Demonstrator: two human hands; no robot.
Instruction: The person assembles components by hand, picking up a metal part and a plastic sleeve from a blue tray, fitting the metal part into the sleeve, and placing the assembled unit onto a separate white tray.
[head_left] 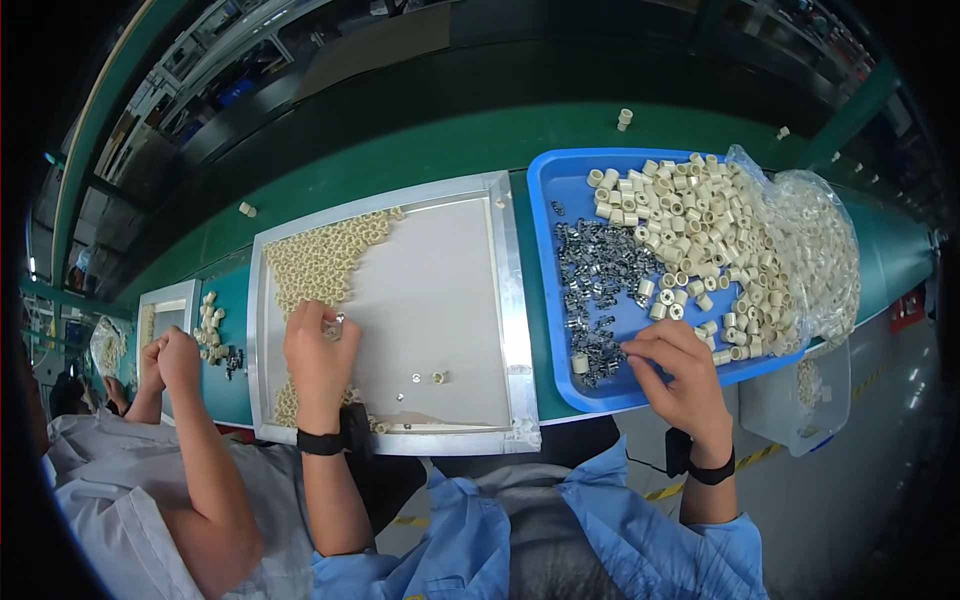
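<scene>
Over the metal-framed tray's [512,300] left half, the left hand [318,355], fingers curled, pinches a small pale piece [334,328] beside tightly packed cream cylinders [318,255]; rightward, the right hand [683,375] reaches down, thumb and fingers drawn together, above shiny metal clips [600,265] in the smooth blue tray [543,240], its grip unclear.

Counter [430,152]: green, long
Floor [800,500]: grey, slightly glossy
Floor tape [663,493]: yellow-and-black stripes
Post [860,112]: green, at right

Framed board [430,290] left, tray [570,180] right, clips [600,265] in tray's left, cylinders [680,215] beside them
</scene>
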